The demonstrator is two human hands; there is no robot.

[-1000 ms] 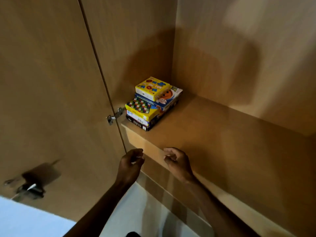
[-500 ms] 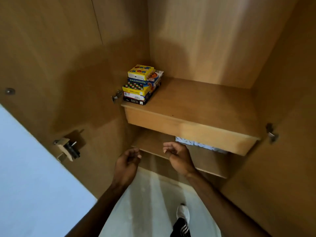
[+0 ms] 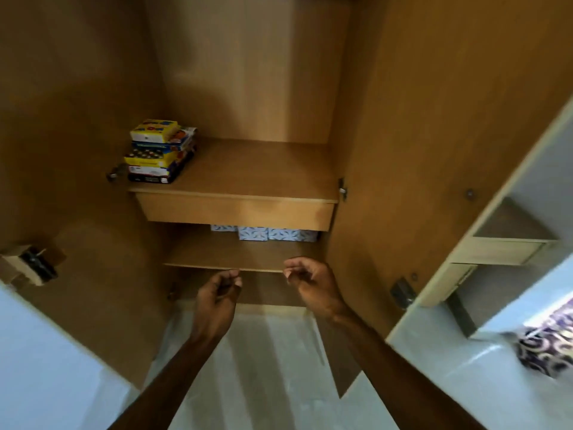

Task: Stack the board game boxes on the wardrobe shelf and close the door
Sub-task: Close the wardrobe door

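Observation:
A stack of several colourful board game boxes (image 3: 159, 152) stands at the left end of the upper wardrobe shelf (image 3: 263, 176), with a small yellow box on top. Both wardrobe doors stand open: the left door (image 3: 62, 181) and the right door (image 3: 418, 150). My left hand (image 3: 218, 297) and my right hand (image 3: 313, 282) hover side by side in front of the lower shelf (image 3: 229, 259), well below the stack. Their fingers are loosely curled and hold nothing. Neither hand touches a door or a shelf.
Blue-and-white patterned boxes (image 3: 266, 233) sit at the back of the lower shelf. A latch block (image 3: 31, 268) is fixed to the left door and another (image 3: 401, 293) to the right door. A side unit with open shelves (image 3: 508, 240) stands at right over a pale floor (image 3: 263, 367).
The view has pulled back from the shelf, so both open doors and the lower shelf now show. My two hands have dropped lower relative to the stack and stay empty.

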